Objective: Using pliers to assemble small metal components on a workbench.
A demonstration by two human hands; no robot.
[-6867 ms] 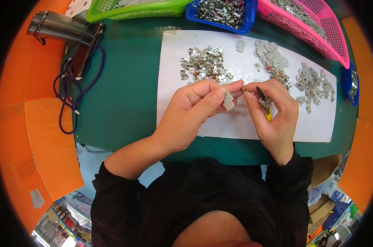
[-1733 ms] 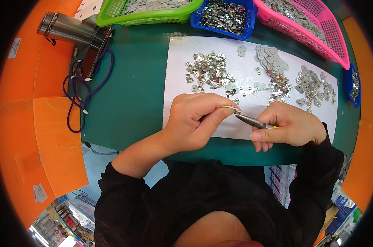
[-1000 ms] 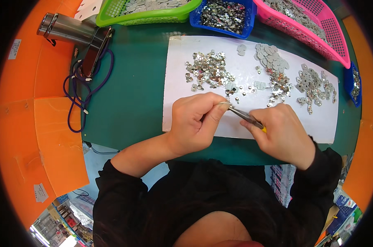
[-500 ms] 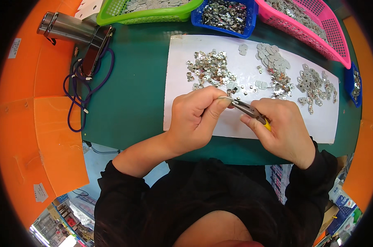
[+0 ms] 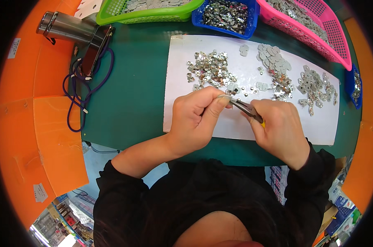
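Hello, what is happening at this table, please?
A person works over a white sheet on a green mat. The left hand pinches a small metal piece, and the right hand holds tweezers with the tips at that piece. Piles of small metal parts lie on the sheet; coloured baskets stand behind.

A green-topped work table point(image 5: 129, 94) carries everything here, edged on the left by orange board point(image 5: 26, 123). Flat on the green lies a large white sheet point(image 5: 236, 127), and scattered over it are heaps of small silvery metal parts point(image 5: 209, 70), a pale flat cluster point(image 5: 273, 59) and another heap point(image 5: 316, 84) toward the right. Along the far edge stand a green basket point(image 5: 153, 12), a blue tray point(image 5: 227, 16) and a pink basket point(image 5: 314, 24), while at the left a purple cable point(image 5: 77, 90) coils beside a metal cylinder point(image 5: 67, 29).
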